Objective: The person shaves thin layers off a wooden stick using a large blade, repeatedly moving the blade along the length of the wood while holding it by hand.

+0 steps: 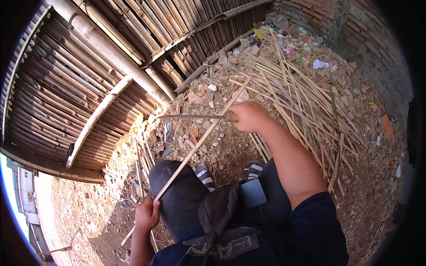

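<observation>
A long, pale bamboo strip (pixel 186 158) slants up across my left knee, its far end pointing away to the right. My left hand (pixel 147 214) is closed round its lower part. In my right hand (pixel 249 116) is the handle of a knife (pixel 191 116) with a long, narrow, dark blade pointing left. The blade crosses the strip near its far end, close to the handle, and seems to touch it. My right fingers are partly hidden behind the back of the hand.
Many loose bamboo strips (pixel 306 106) lie piled on the stony ground at right. A bamboo-slat wall (pixel 57 97) with thick poles stands at left, a brick wall (pixel 364 31) at back right. A dark flat piece (pixel 253 193) rests on my lap. Litter and brick bits lie around.
</observation>
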`<state>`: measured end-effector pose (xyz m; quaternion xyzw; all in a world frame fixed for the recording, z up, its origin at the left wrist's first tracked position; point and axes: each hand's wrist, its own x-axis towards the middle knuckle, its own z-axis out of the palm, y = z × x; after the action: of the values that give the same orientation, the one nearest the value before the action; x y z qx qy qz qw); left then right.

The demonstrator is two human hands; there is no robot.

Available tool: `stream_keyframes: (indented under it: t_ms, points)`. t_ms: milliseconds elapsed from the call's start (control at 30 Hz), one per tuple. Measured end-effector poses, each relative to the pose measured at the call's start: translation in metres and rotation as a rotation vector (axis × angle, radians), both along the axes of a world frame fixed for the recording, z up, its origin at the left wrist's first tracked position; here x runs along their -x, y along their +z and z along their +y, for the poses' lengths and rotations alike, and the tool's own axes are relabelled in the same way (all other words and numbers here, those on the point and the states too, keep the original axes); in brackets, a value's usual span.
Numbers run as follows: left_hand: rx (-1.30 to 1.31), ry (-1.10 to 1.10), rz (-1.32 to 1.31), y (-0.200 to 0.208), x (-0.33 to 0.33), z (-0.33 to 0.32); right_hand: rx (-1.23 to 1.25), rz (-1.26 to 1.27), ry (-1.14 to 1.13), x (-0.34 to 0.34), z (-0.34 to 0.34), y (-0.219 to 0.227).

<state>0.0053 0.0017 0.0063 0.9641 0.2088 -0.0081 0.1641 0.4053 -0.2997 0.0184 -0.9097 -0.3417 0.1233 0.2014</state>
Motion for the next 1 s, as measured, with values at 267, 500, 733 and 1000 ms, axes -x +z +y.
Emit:
stream_keyframes:
  t_ms: [267, 500, 733, 1000]
  points:
    - [-0.001, -0.017, 0.011, -0.005, -0.005, 0.007, -0.222, 0.089, -0.248, -0.024, -0.017, -0.021]
    - [0.069, 0.007, -0.002, -0.008, 0.0, 0.007, -0.106, 0.032, -0.09, 0.003, 0.003, -0.001]
    - [0.016, -0.007, 0.004, -0.008, -0.006, 0.008, -0.219, 0.161, -0.218, -0.026, -0.017, -0.022]
    - [0.049, -0.006, -0.007, -0.01, -0.001, 0.012, -0.136, -0.018, -0.055, 0.003, 0.003, -0.006]
